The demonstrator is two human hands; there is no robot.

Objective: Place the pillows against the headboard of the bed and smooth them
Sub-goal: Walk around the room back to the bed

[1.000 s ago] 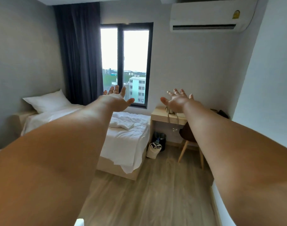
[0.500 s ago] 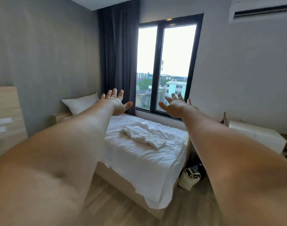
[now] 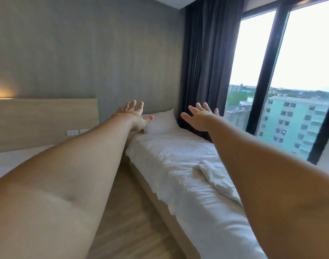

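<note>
A white pillow point(image 3: 162, 122) lies at the far end of a single bed point(image 3: 175, 165) with rumpled white sheets, close to the grey wall. A crumpled white cloth point(image 3: 214, 176) sits on the sheet partway along. Both my arms stretch forward in the air. My left hand point(image 3: 134, 114) is empty with fingers spread and overlaps the pillow's left end in the view. My right hand point(image 3: 202, 116) is also empty with fingers spread, just right of the pillow. A wooden headboard panel point(image 3: 44, 122) runs along the wall at left.
A second bed's white sheet point(image 3: 12, 161) shows at the left edge below the headboard, which carries wall sockets point(image 3: 73, 132). A strip of wooden floor point(image 3: 130, 212) runs between the beds. Dark curtains point(image 3: 206, 62) and a large window point(image 3: 300, 81) stand to the right.
The view has swung left and come closer to the bed. The pillow now sits just beyond my hands, which stay spread and raised. The desk and bag have left the view.
</note>
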